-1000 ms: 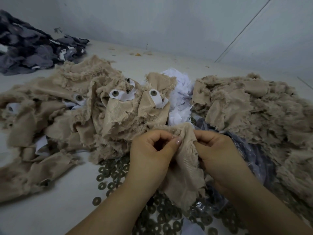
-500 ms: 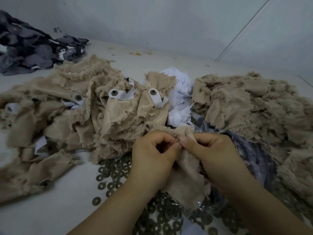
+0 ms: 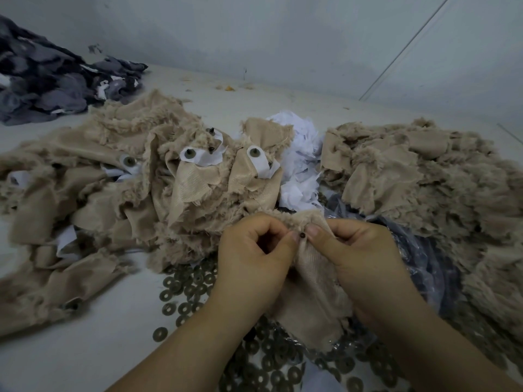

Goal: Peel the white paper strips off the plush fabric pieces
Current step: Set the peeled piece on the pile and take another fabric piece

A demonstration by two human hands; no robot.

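Note:
I hold one beige plush fabric piece (image 3: 314,295) low in the middle, its woven back facing me. My left hand (image 3: 252,261) and my right hand (image 3: 359,258) both pinch its top edge, thumbs almost meeting at a small dark stud (image 3: 302,235). No white strip shows on this piece. To the left lies a pile of beige plush pieces (image 3: 93,193); several carry white paper strips (image 3: 261,162) with round metal washers and studs. A heap of loose white paper (image 3: 297,165) sits behind my hands.
A second pile of beige plush pieces (image 3: 430,188) fills the right side. Many dark metal washers (image 3: 184,292) lie scattered on the white table, partly on a clear plastic bag (image 3: 424,267). Grey fabric scraps (image 3: 48,83) are heaped at the far left, by the wall.
My right thumb has moved left to meet my left thumb at the top edge of the piece. A small dark stud now shows between the thumbs.

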